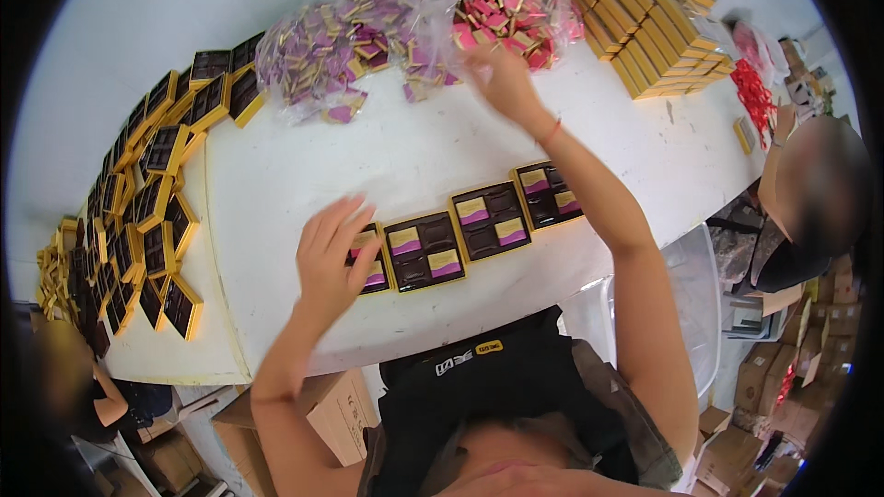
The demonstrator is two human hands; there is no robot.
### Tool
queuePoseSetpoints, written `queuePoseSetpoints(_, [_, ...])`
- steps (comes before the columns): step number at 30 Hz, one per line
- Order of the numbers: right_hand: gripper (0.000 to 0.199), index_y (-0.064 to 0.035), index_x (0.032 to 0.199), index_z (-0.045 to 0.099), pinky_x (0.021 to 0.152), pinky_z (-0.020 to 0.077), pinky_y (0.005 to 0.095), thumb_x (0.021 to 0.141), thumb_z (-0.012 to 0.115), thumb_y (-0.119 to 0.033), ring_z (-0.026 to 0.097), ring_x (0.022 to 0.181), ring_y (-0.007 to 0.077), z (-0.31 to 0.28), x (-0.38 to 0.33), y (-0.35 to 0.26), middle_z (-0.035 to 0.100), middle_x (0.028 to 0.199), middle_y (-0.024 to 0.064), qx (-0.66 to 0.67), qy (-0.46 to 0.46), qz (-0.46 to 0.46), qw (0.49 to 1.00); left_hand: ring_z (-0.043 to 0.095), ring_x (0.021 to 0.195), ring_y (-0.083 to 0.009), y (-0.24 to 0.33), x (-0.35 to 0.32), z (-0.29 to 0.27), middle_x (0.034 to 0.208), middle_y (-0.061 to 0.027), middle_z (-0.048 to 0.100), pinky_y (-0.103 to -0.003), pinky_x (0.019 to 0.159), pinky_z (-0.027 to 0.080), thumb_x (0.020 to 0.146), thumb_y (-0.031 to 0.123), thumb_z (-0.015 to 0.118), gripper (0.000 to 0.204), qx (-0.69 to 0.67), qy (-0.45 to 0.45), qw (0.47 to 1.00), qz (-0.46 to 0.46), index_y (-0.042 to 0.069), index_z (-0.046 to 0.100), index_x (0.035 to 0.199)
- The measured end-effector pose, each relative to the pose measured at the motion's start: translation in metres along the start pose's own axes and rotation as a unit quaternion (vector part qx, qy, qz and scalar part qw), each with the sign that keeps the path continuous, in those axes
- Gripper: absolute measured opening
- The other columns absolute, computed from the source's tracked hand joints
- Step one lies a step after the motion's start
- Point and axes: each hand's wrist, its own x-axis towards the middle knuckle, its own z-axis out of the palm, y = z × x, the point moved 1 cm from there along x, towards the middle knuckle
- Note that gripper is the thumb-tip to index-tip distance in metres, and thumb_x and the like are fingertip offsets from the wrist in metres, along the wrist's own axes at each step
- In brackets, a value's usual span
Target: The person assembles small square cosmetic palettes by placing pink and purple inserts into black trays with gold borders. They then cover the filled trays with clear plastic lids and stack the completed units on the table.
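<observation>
My left hand (333, 258), fingers spread, hovers over or rests on the leftmost gold-edged box (376, 276) and partly covers it. My right hand (505, 83) reaches to the clear plastic bag of pink and gold wrapped squares (506, 14); its fingertips are blurred at the bag's near edge, so any grip is unclear. Several open boxes stand in a row. One box (425, 253), another (490, 221) and the rightmost box (548, 193) have dark compartmented trays with cream-and-purple squares set diagonally. My right forearm partly covers the rightmost one.
A bag of purple squares (322, 55) lies left of the pink one. Open boxes with dark trays (157, 202) heap at left. Stacked gold boxes (645, 28) stand at back right. Red ribbons (753, 97) lie beyond. Other people (815, 193) sit at both sides.
</observation>
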Motion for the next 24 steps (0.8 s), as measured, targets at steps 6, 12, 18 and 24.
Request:
queuePoseSetpoints(6, [0.018, -0.0035, 0.089, 0.073, 0.075, 0.0546, 0.0435, 0.081, 0.064, -0.017, 0.069, 0.08, 0.0348, -0.008, 0.019, 0.137, 0.071, 0.088, 0.0176, -0.105, -0.011, 0.194, 0.975, 0.065, 0.096, -0.0336, -0.022, 0.226, 0.155, 0.107, -0.0137, 0.069, -0.039, 0.083, 0.052, 0.088, 0.014, 0.066, 0.022, -0.076, -0.001, 0.997, 0.028, 0.005, 0.069, 0.108])
queuePoseSetpoints(12, [0.019, -0.0017, 0.103, 0.071, 0.066, 0.0516, 0.0289, 0.09, 0.061, -0.012, 0.07, 0.079, 0.0169, -0.032, 0.012, 0.12, 0.072, 0.091, 0.0058, 0.177, 0.038, 0.342, 0.922, 0.066, 0.091, -0.0332, -0.04, 0.293, 0.24, 0.098, -0.0153, 0.07, -0.045, 0.081, 0.053, 0.084, 0.02, 0.068, 0.02, 0.065, -0.064, 0.994, -0.059, 0.013, 0.074, 0.101])
queuePoseSetpoints(18, [0.018, -0.001, 0.108, 0.066, 0.063, 0.0453, 0.0212, 0.092, 0.063, -0.009, 0.064, 0.083, 0.0071, -0.093, -0.032, 0.015, 0.068, 0.097, 0.0007, 0.384, -0.075, 0.292, 0.873, 0.065, 0.067, -0.0223, -0.006, 0.226, 0.157, 0.073, -0.0084, 0.068, -0.033, 0.063, 0.052, 0.082, 0.018, 0.072, 0.021, -0.065, 0.063, 0.996, 0.006, 0.019, 0.077, 0.103])
queuePoseSetpoints(24, [0.023, -0.0042, 0.115, 0.062, 0.064, 0.0468, 0.0231, 0.092, 0.065, -0.007, 0.061, 0.076, 0.0071, -0.061, -0.078, -0.068, 0.069, 0.088, 0.0001, 0.446, -0.22, 0.255, 0.829, 0.063, 0.067, -0.0067, 0.022, 0.068, 0.047, 0.084, -0.0033, 0.072, -0.022, 0.062, 0.048, 0.086, 0.014, 0.073, 0.023, -0.322, -0.093, 0.923, -0.19, 0.007, 0.073, 0.108])
